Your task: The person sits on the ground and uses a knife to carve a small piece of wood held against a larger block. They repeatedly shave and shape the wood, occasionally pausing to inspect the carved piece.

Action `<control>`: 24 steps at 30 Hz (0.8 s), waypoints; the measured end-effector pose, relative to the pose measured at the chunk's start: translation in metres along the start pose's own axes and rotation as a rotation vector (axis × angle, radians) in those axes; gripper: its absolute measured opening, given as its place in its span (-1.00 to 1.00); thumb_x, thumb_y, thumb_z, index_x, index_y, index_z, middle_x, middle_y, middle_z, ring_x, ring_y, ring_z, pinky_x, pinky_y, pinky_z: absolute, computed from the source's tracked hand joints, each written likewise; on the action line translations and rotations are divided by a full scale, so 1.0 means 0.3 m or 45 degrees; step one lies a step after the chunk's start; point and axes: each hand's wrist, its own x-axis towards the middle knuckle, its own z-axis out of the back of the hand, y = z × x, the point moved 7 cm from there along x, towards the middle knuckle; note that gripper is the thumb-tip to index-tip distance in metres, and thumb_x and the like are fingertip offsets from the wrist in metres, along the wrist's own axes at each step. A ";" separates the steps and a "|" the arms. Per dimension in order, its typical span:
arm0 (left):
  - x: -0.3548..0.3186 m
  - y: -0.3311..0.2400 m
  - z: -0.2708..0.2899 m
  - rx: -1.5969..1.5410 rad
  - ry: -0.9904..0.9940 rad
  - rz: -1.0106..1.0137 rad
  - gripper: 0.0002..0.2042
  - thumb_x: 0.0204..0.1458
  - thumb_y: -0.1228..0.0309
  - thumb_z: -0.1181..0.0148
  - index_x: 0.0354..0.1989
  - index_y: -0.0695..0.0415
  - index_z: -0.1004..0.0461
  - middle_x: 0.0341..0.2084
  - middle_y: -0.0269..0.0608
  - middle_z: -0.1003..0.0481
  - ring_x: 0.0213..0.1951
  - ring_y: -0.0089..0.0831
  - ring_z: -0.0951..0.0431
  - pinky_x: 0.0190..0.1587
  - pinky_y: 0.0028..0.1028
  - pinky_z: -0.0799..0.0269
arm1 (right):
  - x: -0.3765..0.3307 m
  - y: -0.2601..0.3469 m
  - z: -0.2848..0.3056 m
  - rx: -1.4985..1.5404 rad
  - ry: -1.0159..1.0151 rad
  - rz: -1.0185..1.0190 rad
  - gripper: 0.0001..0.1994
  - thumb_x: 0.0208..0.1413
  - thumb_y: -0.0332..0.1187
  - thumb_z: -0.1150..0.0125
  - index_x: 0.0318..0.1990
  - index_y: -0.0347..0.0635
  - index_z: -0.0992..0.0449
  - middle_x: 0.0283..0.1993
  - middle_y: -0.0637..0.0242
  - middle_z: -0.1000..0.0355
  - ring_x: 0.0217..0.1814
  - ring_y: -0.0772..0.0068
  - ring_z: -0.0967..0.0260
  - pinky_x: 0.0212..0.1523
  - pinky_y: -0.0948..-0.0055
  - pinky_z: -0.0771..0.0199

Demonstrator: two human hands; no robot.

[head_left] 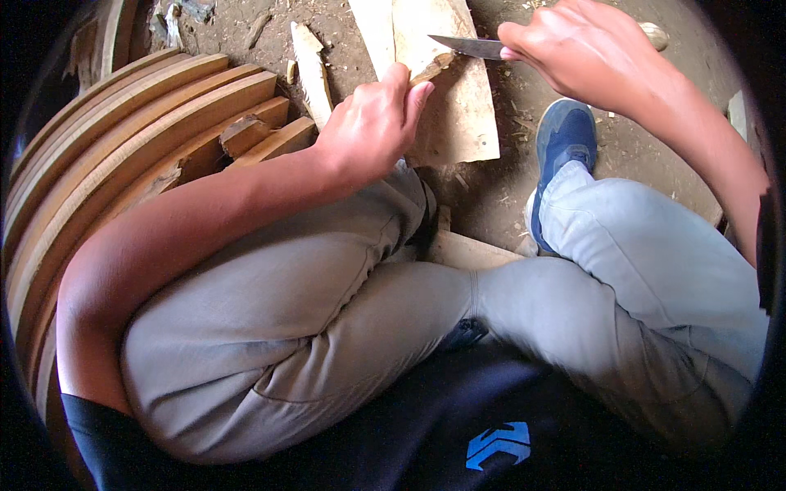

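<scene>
My left hand (pixel 372 123) is closed around a short piece of wood (pixel 431 69), whose brownish end sticks out past the thumb and forefinger. Over to the right, my right hand (pixel 577 53) grips a knife (pixel 471 47) by its handle, which the fingers hide. The blade points left, just above the wood's end; whether the two touch I cannot tell. Beneath both lies a pale, flat wooden board (pixel 463 123) on the ground, with another light strip beside it at the top.
Several long wooden planks (pixel 205 106) are stacked along the left. A pale wood offcut (pixel 309 69) lies on the dirt floor (pixel 524 82) among shavings. My blue shoe (pixel 565 135) rests right of the board. Another flat wood piece (pixel 467 250) sits between my legs.
</scene>
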 end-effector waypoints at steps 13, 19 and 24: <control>0.005 0.000 -0.014 -0.053 0.020 0.037 -0.61 0.36 0.11 0.11 -0.20 0.30 -0.28 -0.46 0.38 -0.50 -0.29 0.32 -0.54 -0.21 0.10 -0.44 | 0.082 -0.070 -0.061 0.522 0.320 0.009 -0.66 0.30 -0.13 0.03 -0.14 -0.18 -0.57 -0.26 0.01 -0.56 -0.20 0.01 -0.54 -0.16 0.04 -0.47; -0.024 -0.031 0.003 -0.005 0.090 0.198 -0.54 0.34 0.03 0.13 -0.19 0.30 -0.31 -0.38 0.33 -0.52 -0.19 0.26 -0.54 -0.09 0.06 -0.41 | 0.092 -0.126 -0.165 1.068 -0.046 0.128 -0.67 0.31 -0.20 0.06 -0.22 -0.30 -0.51 -0.31 -0.02 -0.52 -0.30 0.08 -0.47 -0.20 0.14 -0.43; -0.050 -0.016 0.016 -0.119 0.072 0.216 -0.56 0.32 0.06 0.13 -0.18 0.30 -0.31 -0.34 0.33 -0.52 -0.16 0.24 -0.53 -0.06 0.03 -0.39 | 0.006 -0.104 -0.098 0.624 -0.286 -0.019 -0.76 0.34 -0.22 0.02 -0.16 -0.22 -0.40 -0.40 -0.06 -0.47 -0.30 -0.17 -0.47 -0.33 -0.03 -0.40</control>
